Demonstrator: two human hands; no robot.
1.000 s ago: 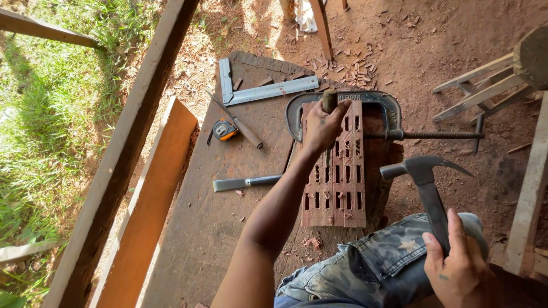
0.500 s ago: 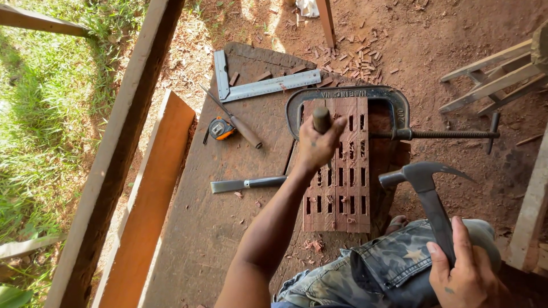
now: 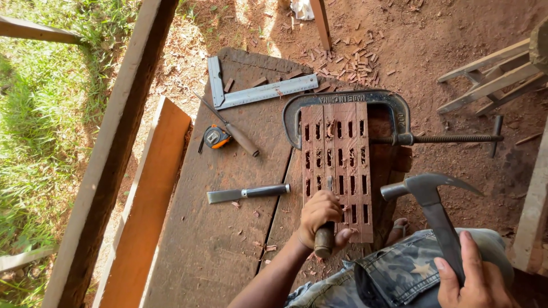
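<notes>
My left hand (image 3: pixel 321 215) grips a wooden-handled chisel (image 3: pixel 325 239) and sets it against the near part of a reddish wooden block (image 3: pixel 337 154) cut with rows of slots. A large metal C-clamp (image 3: pixel 394 114) squeezes the far half of that block. My right hand (image 3: pixel 471 279) holds a claw hammer (image 3: pixel 428 197) by its handle, raised to the right of the block, head pointing left. My knee in camouflage trousers (image 3: pixel 394 274) sits below the block.
On the dark wooden board (image 3: pixel 228 228) lie a second chisel (image 3: pixel 248 193), a screwdriver-like tool (image 3: pixel 231 128), an orange tape measure (image 3: pixel 217 137) and a steel square (image 3: pixel 257 91). Wood chips litter the red earth. Planks and grass lie left, a wooden frame (image 3: pixel 491 74) right.
My left hand has moved from the far end of the block to its near end, with the chisel. The hammer stays raised at the right.
</notes>
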